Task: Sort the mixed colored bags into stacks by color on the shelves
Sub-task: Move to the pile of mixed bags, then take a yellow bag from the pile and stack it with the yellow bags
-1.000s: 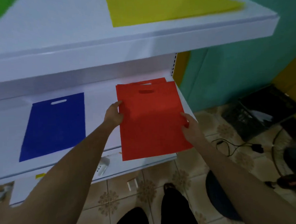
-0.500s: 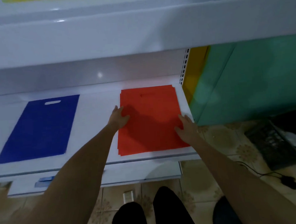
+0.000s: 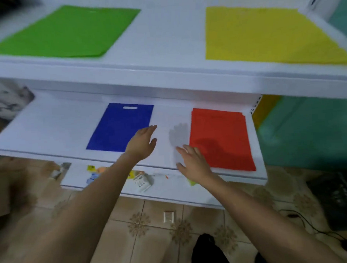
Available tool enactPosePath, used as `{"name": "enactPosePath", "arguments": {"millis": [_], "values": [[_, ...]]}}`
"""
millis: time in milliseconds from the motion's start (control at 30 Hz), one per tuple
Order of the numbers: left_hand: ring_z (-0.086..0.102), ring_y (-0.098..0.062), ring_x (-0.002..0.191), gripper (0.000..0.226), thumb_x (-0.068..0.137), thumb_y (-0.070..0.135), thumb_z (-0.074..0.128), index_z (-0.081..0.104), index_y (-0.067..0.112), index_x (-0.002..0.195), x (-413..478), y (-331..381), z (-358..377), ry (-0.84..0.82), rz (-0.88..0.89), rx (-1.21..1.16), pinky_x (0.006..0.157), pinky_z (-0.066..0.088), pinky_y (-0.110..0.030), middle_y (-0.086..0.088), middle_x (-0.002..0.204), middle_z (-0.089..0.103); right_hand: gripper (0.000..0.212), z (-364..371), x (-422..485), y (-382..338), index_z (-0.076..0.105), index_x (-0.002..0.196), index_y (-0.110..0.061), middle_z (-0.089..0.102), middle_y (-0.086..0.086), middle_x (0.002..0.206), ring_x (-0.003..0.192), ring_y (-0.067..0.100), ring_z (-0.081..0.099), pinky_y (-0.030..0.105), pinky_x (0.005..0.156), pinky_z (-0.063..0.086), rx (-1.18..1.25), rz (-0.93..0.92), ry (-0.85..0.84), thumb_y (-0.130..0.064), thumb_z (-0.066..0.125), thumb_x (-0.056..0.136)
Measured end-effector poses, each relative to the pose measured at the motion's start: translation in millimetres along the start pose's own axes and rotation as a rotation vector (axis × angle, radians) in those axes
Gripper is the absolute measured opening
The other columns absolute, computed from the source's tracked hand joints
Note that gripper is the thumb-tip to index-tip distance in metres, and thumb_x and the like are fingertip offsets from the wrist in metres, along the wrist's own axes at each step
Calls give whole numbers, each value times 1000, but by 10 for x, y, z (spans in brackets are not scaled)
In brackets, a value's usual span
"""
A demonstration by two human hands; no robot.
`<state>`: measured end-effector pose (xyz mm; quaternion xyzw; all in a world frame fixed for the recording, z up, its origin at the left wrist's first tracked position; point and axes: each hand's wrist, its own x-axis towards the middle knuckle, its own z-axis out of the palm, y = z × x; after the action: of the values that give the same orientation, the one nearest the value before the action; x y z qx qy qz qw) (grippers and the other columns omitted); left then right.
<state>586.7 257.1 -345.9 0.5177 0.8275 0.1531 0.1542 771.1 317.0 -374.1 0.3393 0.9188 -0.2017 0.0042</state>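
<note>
Green bags (image 3: 63, 32): laid on the upper shelf (image 3: 170, 41), left.
Blue bag (image 3: 121, 127): laid on the lower shelf (image 3: 58, 127).
Left hand (image 3: 142, 143): fingers straight, nothing held, over the blue bag's corner.
Right hand (image 3: 194, 162): fingers spread, nothing held, beside the red bags.
Red bags (image 3: 219, 137): stacked, lower shelf, right end.
Yellow bags (image 3: 264, 34): upper shelf, right.

The left hand (image 3: 142, 144) and right hand (image 3: 192, 162) hold nothing and hover side by side over the middle shelf (image 3: 56, 127). A single bag (image 3: 121, 127) lies just left of the left hand, and a bag stack (image 3: 219, 137) just right of the right hand. Beyond and above both hands, the upper shelf (image 3: 170, 41) carries the far-left bags (image 3: 66, 30) and the far-right bags (image 3: 264, 34). Below the hands, a lower shelf (image 3: 171, 188) holds small clutter (image 3: 141, 182).
</note>
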Motion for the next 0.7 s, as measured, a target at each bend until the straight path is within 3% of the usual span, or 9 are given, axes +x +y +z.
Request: {"name": "enactPosePath", "arguments": {"millis": [167,367,500,700], "values": [[41,-29,128,47,94,21,46,37,13,140,-1118,-1196,-947,191,-65,170,101,38,-40,-12,139,47,57,49,101,-1705,23,146,-18,26,7,150,133,28,27,34,107,26,1,-201,-9,-30,44,94],[46,-29,123,42,95,26,44,43,15,136,-2178,-2358,-2266,354,-203,295,94,43,-41,-8,133,52,43,-95,116,-3478,39,137,-18,47,6,135,121,25,46,34,93,41,92,-424,5,-27,42,95],[53,-28,110,29,96,24,41,56,13,118,-2449,-2691,-3011,521,-208,359,80,44,-37,-7,115,61,32,-434,156,-4267,53,125,-20,61,0,118,106,20,56,29,78,42,97,-552,20,-27,42,96],[56,-19,103,29,96,23,42,56,14,121,-2388,-2833,-3865,789,-154,281,75,45,-32,-2,111,62,25,-1134,478,-5047,62,111,-18,67,0,103,93,20,60,36,78,50,136,-664,260,-23,46,93]]}}
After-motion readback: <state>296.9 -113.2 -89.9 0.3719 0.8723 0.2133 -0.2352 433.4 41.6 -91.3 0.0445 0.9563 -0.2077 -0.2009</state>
